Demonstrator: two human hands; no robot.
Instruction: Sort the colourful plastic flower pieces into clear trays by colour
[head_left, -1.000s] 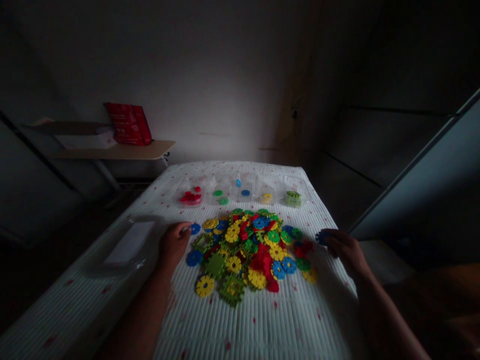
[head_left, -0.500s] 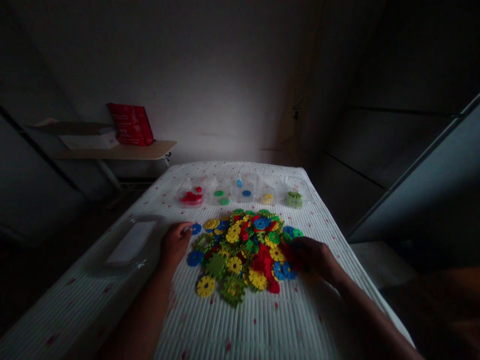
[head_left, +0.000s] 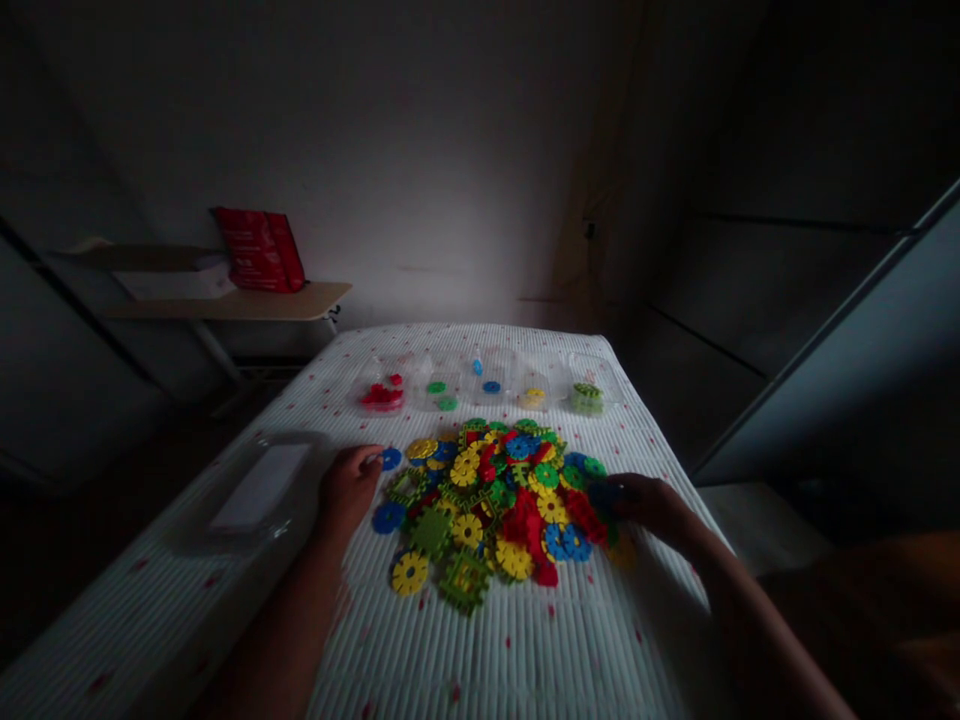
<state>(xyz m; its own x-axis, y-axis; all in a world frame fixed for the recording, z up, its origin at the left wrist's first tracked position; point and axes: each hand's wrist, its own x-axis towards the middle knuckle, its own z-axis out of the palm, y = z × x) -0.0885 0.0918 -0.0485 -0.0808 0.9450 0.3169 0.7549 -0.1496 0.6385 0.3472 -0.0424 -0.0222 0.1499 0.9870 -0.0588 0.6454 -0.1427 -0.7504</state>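
Observation:
My left hand (head_left: 351, 486) is closed in a pinch at the left of the heap, its fingertips on the edge of a blue notched plastic disc (head_left: 391, 458). At the right side of the heap, my right hand (head_left: 651, 508) has its fingers closed at a dark blue notched disc (head_left: 604, 492); shadow partly hides this grip. Between the hands lies a heap of interlocking plastic pieces: yellow discs (head_left: 514, 558), red pieces (head_left: 523, 520), green discs (head_left: 546, 475) and olive-green square pieces (head_left: 463, 582). Another blue disc (head_left: 388, 517) lies below my left fingertips.
Behind the heap stand clear plastic boxes in a row, holding red pieces (head_left: 382, 397), green discs (head_left: 436, 387), a blue disc (head_left: 491, 387), yellow pieces (head_left: 534, 396) and olive-green pieces (head_left: 587, 396). A clear container (head_left: 259, 490) lies left. A red bag (head_left: 259, 250) stands on a side table (head_left: 300, 300).
My right hand has drawn back to the right from the heap, uncovering red pieces and a dark blue disc at its fingertips. My left hand has stayed nearly still.

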